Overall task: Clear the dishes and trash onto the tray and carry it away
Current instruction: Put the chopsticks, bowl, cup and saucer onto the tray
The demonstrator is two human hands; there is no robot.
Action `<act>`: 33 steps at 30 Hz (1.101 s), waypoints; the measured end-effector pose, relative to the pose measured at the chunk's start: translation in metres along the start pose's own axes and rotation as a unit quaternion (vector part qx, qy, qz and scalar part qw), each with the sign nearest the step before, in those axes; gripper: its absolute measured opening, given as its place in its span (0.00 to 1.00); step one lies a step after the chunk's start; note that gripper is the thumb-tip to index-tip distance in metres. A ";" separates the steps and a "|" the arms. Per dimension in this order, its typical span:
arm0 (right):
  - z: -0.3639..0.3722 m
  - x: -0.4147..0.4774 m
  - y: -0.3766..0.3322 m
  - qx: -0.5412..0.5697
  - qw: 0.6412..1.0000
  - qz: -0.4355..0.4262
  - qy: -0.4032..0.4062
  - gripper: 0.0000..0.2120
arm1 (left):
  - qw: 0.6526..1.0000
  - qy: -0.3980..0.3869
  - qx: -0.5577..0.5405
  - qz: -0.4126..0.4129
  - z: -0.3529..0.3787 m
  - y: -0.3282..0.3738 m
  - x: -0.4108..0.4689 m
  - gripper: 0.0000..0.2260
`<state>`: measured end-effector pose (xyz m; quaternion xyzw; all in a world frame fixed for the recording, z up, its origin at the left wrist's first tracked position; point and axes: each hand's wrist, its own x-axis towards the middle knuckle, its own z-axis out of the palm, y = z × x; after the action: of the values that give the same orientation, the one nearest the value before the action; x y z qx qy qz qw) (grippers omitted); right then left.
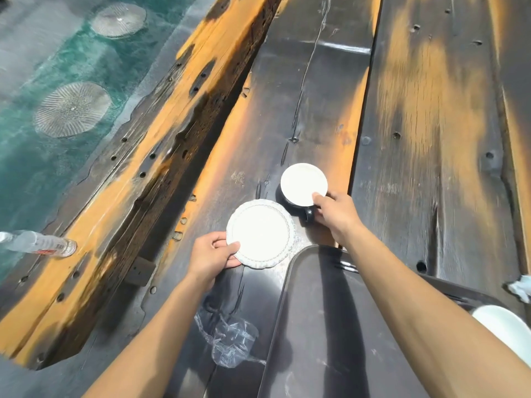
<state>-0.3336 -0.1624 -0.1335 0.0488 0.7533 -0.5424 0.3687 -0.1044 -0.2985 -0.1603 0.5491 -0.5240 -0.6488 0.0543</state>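
My left hand point(211, 254) grips the near left rim of a small white scalloped plate point(261, 233) on the dark wooden table. My right hand point(334, 212) holds a black mug point(290, 201) with a white inside by its rim and handle, just beyond the plate. A dark tray point(304, 311) lies near me under my right forearm. Crumpled clear plastic wrap point(230, 343) lies left of the tray. Another white dish point(508, 328) sits at the tray's right edge, partly cut off. A crumpled white tissue point(520, 288) lies at the far right.
The table point(416, 124) is made of dark and orange planks with bolt holes. A clear plastic bottle point(40, 244) lies on its side at the left edge. Beyond it is a green surface point(43, 168) with two ribbed glass discs point(71, 109).
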 end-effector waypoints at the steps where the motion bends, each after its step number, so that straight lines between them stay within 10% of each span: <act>1: -0.001 0.002 -0.001 -0.006 1.000 -0.003 0.006 0.07 | 1.000 0.002 -0.007 0.005 0.000 -0.002 0.000 0.08; 33: -0.109 -0.142 0.010 0.106 0.993 -0.021 0.039 0.13 | 0.993 -0.079 -0.085 0.027 0.058 -0.037 -0.121 0.08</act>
<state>-0.2808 -0.0191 -0.0394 0.0927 0.7065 -0.6241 0.3206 -0.0831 -0.1672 -0.1171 0.4749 -0.4846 -0.7305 0.0766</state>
